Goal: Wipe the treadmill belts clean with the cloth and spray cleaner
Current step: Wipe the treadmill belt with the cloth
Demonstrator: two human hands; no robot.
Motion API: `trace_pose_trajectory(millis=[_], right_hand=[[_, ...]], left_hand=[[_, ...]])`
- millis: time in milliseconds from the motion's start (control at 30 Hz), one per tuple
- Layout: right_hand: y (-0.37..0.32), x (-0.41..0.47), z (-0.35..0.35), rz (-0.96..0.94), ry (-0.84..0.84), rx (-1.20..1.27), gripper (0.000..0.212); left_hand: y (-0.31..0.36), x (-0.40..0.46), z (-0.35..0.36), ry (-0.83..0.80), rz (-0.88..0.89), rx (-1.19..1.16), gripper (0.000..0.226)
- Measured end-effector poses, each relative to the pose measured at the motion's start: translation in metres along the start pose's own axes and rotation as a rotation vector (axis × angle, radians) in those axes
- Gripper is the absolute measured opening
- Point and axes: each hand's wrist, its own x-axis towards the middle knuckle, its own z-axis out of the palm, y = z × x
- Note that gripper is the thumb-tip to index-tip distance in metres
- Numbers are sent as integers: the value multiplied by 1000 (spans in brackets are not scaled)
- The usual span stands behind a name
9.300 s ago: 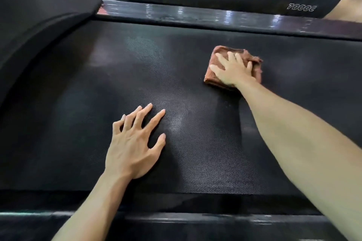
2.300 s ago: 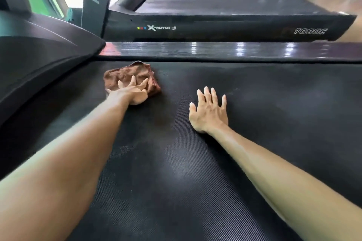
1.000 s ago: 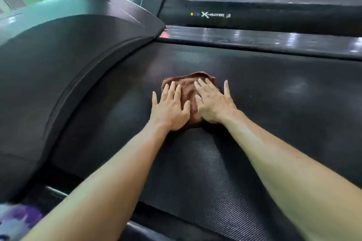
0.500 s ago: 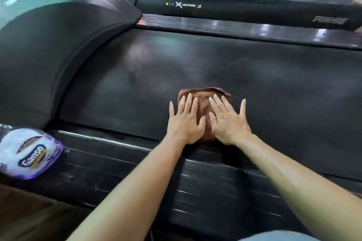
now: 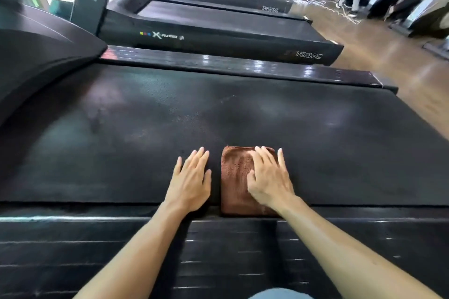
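Note:
A folded brown cloth (image 5: 234,182) lies at the near edge of the black treadmill belt (image 5: 243,116), its near end reaching the side rail. My right hand (image 5: 268,177) presses flat on the cloth's right half, fingers spread. My left hand (image 5: 190,179) rests flat on the bare belt just left of the cloth, a narrow gap between them, holding nothing. Dull smears show on the belt's left part. No spray cleaner is in view.
The ribbed near side rail (image 5: 218,250) runs below my hands; the far rail (image 5: 218,63) is glossy. The curved motor hood (image 5: 41,56) rises at left. More treadmills (image 5: 218,34) line up behind. Wooden floor (image 5: 388,60) and other machines lie at right.
Both hands pressed the cloth half a second ago; now my left hand is off it on the bare belt, and the cloth sits a little further right, at the belt's near edge.

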Motion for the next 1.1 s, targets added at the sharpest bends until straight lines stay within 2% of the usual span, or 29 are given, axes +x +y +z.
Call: trace_pose_trajectory(millis=[67,167,233,400,500,600,667,733,800,867,933,1000,1100], right_hand=[[-7,7,14,-28,-39,110,61],[-6,7,35,1,-68,62,78],[1,8,38,31,-43,33,77],[26,33,38,228,-19,12,69],[32,69,36,322,-32,21,77],[21,66,31,197,-91,15,88],[22,27,30,60,-114,15,93],[41,-9,30,37,-112,3,93],[70,-7,26,151,-76,-7,94],[88,27,23,304,-63,25,95],[87,63,22,368,-85,34,96],[70,78,27,287,-96,1,95],[46,37,29,30,-94,-5,93]], left_hand=[[-20,5,-1,40,-70,50,61],[-33,12,-3,41,-80,94,77],[-35,16,-1,20,-61,148,83],[-39,17,5,51,-59,209,77],[-38,19,5,39,-69,219,75],[-37,19,3,36,-65,208,74],[-37,17,1,43,-71,211,73],[-37,17,2,51,-71,211,72],[-36,18,3,59,-69,210,72],[-36,19,4,64,-71,214,72],[-36,19,4,51,-74,214,72],[-36,20,3,52,-77,208,73],[-35,18,2,51,-76,200,73]])
